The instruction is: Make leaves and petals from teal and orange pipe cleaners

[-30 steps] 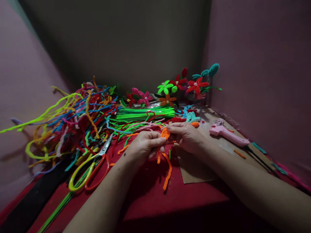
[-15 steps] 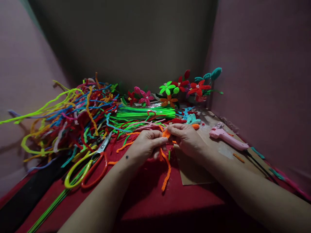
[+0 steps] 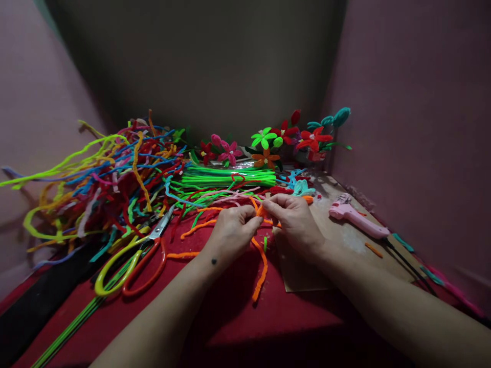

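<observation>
My left hand (image 3: 236, 232) and my right hand (image 3: 295, 220) meet over the red cloth (image 3: 230, 312). Both are closed in a pinch on a small piece of orange pipe cleaner (image 3: 261, 210), partly covered by the fingertips. Below the fingers, a loose orange pipe cleaner strip (image 3: 263, 276) lies curved on the cloth. More orange strips (image 3: 184, 255) rest to the left of my left hand. A short green piece (image 3: 265, 244) lies near my right hand.
Scissors with yellow and red handles (image 3: 148, 273) lie left, beside a tangled pile of coloured pipe cleaners (image 3: 111, 179). Behind my hands are bundled green stems (image 3: 226, 177) and pipe cleaner flowers (image 3: 264, 138). A pink glue gun (image 3: 358, 219) rests on cardboard (image 3: 307, 271) at right.
My left hand has turned slightly, its wrist shifting right, while the fingers of both hands stay on the orange piece. The view has shifted a little.
</observation>
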`<state>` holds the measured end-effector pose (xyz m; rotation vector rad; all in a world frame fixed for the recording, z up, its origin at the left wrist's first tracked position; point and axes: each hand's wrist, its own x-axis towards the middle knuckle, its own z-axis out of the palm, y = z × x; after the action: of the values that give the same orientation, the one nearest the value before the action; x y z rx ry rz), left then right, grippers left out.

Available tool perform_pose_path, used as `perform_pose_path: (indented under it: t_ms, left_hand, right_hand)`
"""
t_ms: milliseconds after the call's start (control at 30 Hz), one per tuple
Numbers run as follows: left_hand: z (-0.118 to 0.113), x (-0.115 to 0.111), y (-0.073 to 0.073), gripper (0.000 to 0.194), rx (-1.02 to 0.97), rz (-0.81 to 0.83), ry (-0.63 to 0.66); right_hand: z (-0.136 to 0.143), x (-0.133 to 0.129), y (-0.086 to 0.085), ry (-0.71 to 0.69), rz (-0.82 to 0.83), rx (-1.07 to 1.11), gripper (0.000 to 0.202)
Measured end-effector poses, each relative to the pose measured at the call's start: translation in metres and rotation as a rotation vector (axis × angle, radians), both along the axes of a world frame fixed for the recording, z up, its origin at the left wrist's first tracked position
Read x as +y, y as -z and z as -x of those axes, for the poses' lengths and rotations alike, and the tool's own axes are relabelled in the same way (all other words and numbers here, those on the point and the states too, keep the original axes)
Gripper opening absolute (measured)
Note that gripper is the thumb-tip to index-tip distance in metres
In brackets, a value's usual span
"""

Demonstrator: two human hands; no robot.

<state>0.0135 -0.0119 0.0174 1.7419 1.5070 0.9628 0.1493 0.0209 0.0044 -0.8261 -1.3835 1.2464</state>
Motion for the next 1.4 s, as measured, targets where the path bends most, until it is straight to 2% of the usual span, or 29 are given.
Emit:
perform_pose_path:
  t_ms: [167,267,367,433,533,600,767,867,1000,1167,1400]
  left_hand:
    - [0.003,0.001,-0.001,0.024,-0.108,0.121,0.04]
    - [0.002,0.001,-0.002,0.016,-0.164,0.148,0.042]
    - [-0.001,0.0,-0.001,0.009,-0.183,0.076,0.034]
    - [-0.002,-0.001,0.0,0.013,-0.098,0.003,0.035]
    - [-0.002,-0.002,0.002,0.02,0.044,-0.127,0.008]
    - [-0.002,-0.001,0.003,0.019,0.044,-0.145,-0.013]
    - [0.001,0.002,0.001,0.016,-0.241,0.128,0.015]
    - [0.002,0.002,-0.003,0.016,-0.32,0.176,0.047]
    - [0.005,0.001,-0.006,0.018,-0.403,0.208,0.109]
    - [0.013,0.005,0.0,0.018,-0.52,0.286,0.227]
    - [0.01,0.005,0.005,0.016,-0.561,0.267,0.227]
  right_hand:
    - [-0.002,0.001,-0.002,-0.117,0.03,-0.007,0.021]
    - [-0.004,0.003,-0.001,-0.11,0.039,-0.027,0.021]
    - [-0.004,0.003,0.0,-0.073,0.042,-0.034,0.026]
    - [-0.004,0.002,0.0,-0.02,0.015,-0.068,0.029]
    - [-0.002,0.0,0.002,0.117,-0.11,-0.166,0.029]
    - [-0.001,-0.001,0.002,0.139,-0.128,-0.174,0.029]
    - [-0.001,0.006,0.003,-0.118,0.108,0.038,0.034]
    - [-0.002,0.012,0.005,-0.201,0.183,0.165,0.033]
    - [-0.004,0.016,0.006,-0.236,0.238,0.293,0.018]
    - [-0.003,0.017,0.006,-0.326,0.265,0.367,0.017]
    - [0.001,0.014,0.009,-0.233,0.293,0.412,0.015]
